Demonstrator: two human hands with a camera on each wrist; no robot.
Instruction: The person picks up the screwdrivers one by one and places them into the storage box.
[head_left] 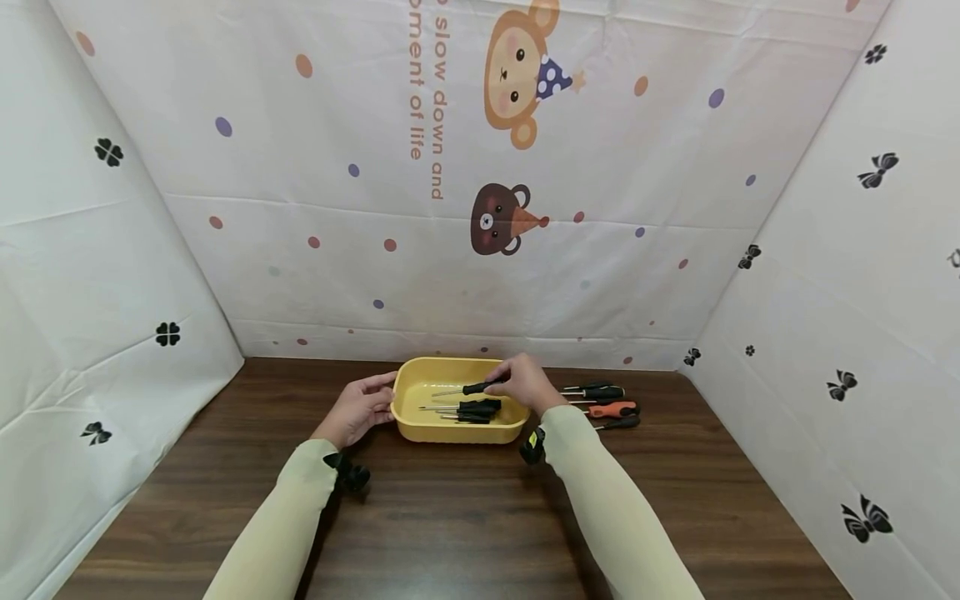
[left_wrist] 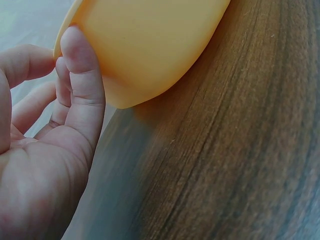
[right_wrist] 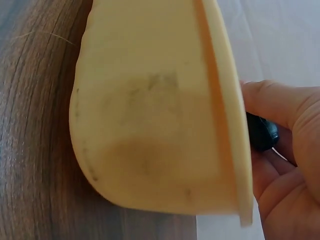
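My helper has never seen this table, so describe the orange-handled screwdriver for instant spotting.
On the brown table, find the yellow tray near the patterned back wall. Just right of it lie several screwdrivers, their handles pointing right. The orange-handled screwdriver lies between dark-handled ones, and its mostly orange handle is the only one there.

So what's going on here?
A person's right hand holds a dark-handled screwdriver over a yellow tray, while the left hand grips the tray's rim. More dark screwdrivers lie inside it. To the tray's right, on the brown table, lie other screwdrivers, one with an orange handle.
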